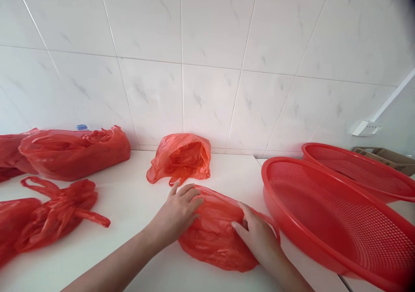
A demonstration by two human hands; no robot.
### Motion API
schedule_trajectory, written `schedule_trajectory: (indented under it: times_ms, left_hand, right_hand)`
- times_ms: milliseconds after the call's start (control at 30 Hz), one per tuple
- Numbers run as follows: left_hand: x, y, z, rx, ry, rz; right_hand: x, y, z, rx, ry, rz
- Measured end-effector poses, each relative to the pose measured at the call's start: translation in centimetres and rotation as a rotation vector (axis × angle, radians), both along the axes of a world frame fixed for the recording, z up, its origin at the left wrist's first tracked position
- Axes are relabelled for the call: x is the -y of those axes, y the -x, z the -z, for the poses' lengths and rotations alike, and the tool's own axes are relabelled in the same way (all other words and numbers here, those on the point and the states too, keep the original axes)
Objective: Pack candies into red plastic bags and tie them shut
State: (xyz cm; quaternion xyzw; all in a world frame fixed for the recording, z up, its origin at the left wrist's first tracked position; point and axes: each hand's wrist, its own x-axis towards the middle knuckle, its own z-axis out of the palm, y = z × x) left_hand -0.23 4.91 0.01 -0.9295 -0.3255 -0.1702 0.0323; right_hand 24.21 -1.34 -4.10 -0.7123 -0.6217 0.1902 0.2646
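A crumpled, translucent red plastic bag [220, 244] lies on the white surface in front of me. My left hand [183, 210] is at its upper left edge, fingers spread and slightly bent, the fingertips against the film. On the bag's right part rests my right hand [261, 240], thumb on the near side and fingers curled around a fold of the film; some of those fingers are hidden. Just beyond my left hand, a second red plastic bag [186, 158] stands against the wall with its mouth facing me.
At the right are a large red plastic basket [311, 214] and another red basket [356, 166] behind it, near a cardboard box [392, 160]. Filled red bag [78, 153] and knotted red bag [58, 214] lie at the left. A tiled wall [210, 102] bounds the back.
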Motion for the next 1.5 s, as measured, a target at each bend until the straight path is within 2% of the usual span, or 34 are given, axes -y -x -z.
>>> schedule_trajectory:
  times_ms: [100,200,333,467,533,600,833,1167,1500]
  left_hand:
    - [2.0,-0.2,0.6,0.033,-0.148,0.127]
    - [2.9,0.1,1.8,0.071,-0.160,0.182]
    - [1.6,1.3,3.9,0.208,-0.084,0.001]
    - [-0.4,2.3,6.1,0.346,0.163,-0.223]
    - [-1.0,2.4,7.0,0.379,0.293,-0.284]
    - [-1.2,2.4,7.5,0.386,0.359,-0.291]
    - [-0.9,2.3,7.6,0.382,0.375,-0.256]
    - [-1.1,1.5,7.6,0.366,0.386,-0.287]
    - [-1.7,1.7,7.4,0.343,0.369,-0.264]
  right_hand:
    - [0.2,0.6,0.0,-0.039,-0.021,0.001]
    - [0.1,0.9,0.4,-0.065,0.006,0.000]
    - [-0.2,0.7,0.9,-0.021,0.048,0.004]
    - [-0.2,0.6,0.6,0.032,0.101,-0.017]
    - [-0.2,0.8,0.5,0.052,0.111,-0.008]
    - [-0.1,0.9,0.5,0.063,0.109,-0.003]
    - [0.0,0.8,0.9,0.065,0.082,-0.014]
    - [-0.1,0.9,1.2,0.072,0.089,0.023]
    - [-0.3,1.0,1.4,-0.023,0.002,0.067]
